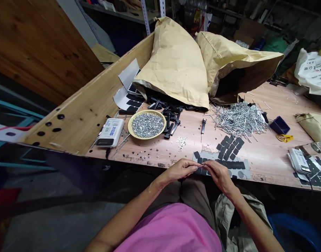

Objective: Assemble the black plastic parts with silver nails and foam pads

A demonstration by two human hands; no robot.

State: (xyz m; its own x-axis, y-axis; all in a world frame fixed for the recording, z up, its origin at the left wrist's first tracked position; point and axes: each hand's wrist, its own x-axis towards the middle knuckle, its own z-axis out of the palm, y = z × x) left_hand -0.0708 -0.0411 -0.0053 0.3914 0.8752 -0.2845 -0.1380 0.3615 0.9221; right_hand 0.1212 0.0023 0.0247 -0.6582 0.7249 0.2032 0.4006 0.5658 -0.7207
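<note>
My left hand (183,169) and my right hand (217,173) meet at the table's front edge, fingertips pinched together. Between them shows a short stretch of a thin metal rod (200,166); the fingers hide the rest. Just behind the hands lies a grey sheet (244,172) bearing rows of black pads (230,164), with more black pads (230,147) behind it. A pile of thin metal rods (240,119) is farther back. A black part with a rod (203,130) lies alone, left of that pile. Small metal nuts (182,141) are scattered nearby.
A yellow bowl (130,130) of small metal pieces stands left, beside a white device (110,132) and black plastic parts (173,122). Two large paper sacks (173,63) lie behind. A wooden board (94,98) borders the left; a blue box (280,125) stands right.
</note>
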